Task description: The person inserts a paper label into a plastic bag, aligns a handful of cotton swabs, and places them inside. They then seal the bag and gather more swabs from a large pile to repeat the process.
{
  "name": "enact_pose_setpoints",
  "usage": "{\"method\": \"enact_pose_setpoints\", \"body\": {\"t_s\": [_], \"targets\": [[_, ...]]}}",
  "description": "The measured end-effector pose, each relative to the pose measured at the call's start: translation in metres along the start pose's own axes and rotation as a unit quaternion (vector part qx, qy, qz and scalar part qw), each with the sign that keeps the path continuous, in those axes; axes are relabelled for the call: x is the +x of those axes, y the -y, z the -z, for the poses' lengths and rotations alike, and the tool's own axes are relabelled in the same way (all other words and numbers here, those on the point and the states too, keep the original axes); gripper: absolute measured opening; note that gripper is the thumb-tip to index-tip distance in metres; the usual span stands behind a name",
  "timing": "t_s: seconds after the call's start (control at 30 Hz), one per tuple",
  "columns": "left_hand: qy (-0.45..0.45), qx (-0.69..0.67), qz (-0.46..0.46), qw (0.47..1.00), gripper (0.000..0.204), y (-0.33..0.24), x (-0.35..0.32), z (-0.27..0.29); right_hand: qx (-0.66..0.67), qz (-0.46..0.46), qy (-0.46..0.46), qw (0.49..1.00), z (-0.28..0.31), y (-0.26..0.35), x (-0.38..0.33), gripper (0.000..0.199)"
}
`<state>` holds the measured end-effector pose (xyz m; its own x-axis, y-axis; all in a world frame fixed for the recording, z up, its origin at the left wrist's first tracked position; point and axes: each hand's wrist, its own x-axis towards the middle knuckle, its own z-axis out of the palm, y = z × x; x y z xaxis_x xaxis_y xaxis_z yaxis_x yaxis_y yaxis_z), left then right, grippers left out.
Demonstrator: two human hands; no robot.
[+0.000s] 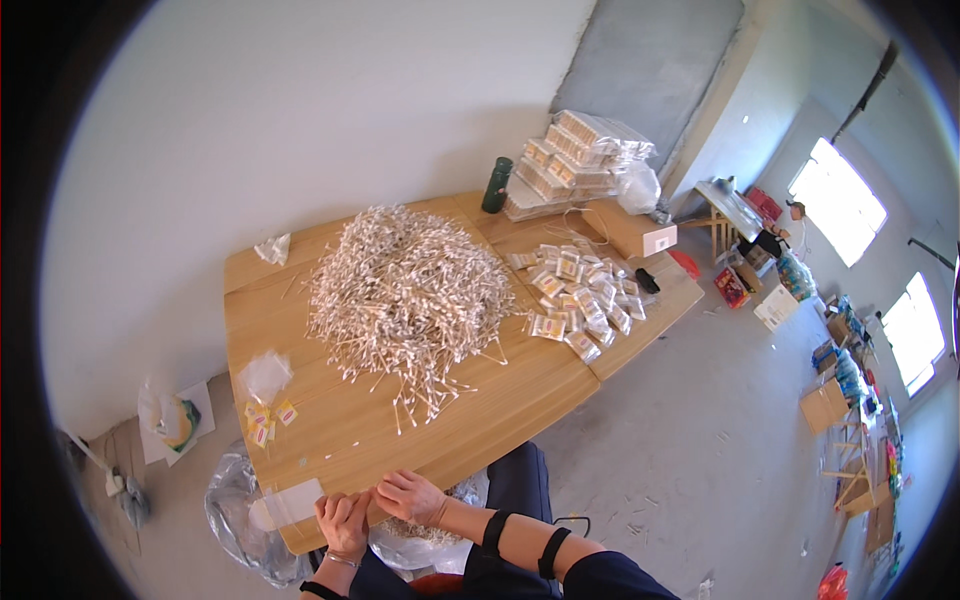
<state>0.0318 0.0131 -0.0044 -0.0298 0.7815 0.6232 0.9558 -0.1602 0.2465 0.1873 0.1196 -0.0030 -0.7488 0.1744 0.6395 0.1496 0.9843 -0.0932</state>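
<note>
Swabs (410, 290) beyond right hand (408, 497), pale sheet (288, 504) beside left hand (343, 522)

Packing workshop — grey floor (650, 440), cotton-swab heap (410, 285), stacked packs (575, 165), cardboard box (825, 405)

I see the person's left hand (343, 522) and right hand (410, 497) close together at the near side, backs up, fingers bent; whether the fingertips meet, I can't tell. The bare right forearm (475, 522) slants in from the near right; the left wrist (342, 560) points far.
</note>
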Motion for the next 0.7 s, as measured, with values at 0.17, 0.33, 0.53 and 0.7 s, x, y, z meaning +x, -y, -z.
{"method": "enact_pose_setpoints", "body": {"t_s": [0.17, 0.33, 0.53, 0.7], "targets": [[-0.011, -0.067, 0.057, 0.996, 0.013, -0.001, 0.002, -0.002, 0.049, -0.052, 0.024, 0.997, -0.007, 0.001, 0.004, 0.016], [-0.013, -0.183, 0.198, 0.963, 0.015, 0.005, -0.002, -0.008, 0.212, -0.134, 0.042, 0.967, -0.018, -0.003, 0.007, 0.018], [0.033, -0.309, 0.316, 0.896, 0.015, 0.021, -0.015, -0.020, 0.328, -0.278, 0.061, 0.901, -0.025, -0.002, 0.008, 0.023], [0.103, -0.287, 0.278, 0.911, 0.022, 0.025, -0.013, -0.011, 0.356, -0.300, 0.098, 0.879, -0.022, -0.002, 0.010, 0.019]]}}
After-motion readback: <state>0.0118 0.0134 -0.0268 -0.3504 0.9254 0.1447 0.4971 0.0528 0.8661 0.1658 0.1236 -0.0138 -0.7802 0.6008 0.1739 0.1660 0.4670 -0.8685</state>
